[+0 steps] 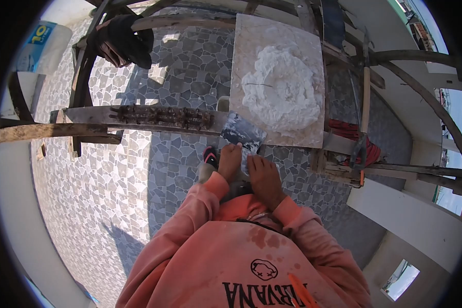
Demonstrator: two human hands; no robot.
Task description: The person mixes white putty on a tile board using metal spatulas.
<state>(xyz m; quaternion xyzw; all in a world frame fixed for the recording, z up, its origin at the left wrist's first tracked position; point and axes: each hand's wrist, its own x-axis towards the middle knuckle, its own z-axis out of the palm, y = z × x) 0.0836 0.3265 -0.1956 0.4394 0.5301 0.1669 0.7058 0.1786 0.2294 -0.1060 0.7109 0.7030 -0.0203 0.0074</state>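
Observation:
My left hand (230, 161) is closed at the near edge of a dark flat putty blade (243, 129), thumb on top. White paste streaks the blade, which overlaps the end of a plank (164, 119) and the near corner of a board (239, 97). Close beside it, my right hand (265, 178) curls its fingers over a pale, white-smeared flat piece (245, 160); its handle, if any, is hidden under the hand. Beyond both hands, a broad mound of white putty (282, 87) with a shallow hollow lies on the board.
Rusty metal pieces (161, 117) lie along the plank. Dark cloth (126, 41) hangs from the wooden frame at upper left, near a plastic container (43, 49). Red cloth (357, 141) hangs at right beside upright poles (365, 92). Stone-patterned tiles (97, 179) cover the floor.

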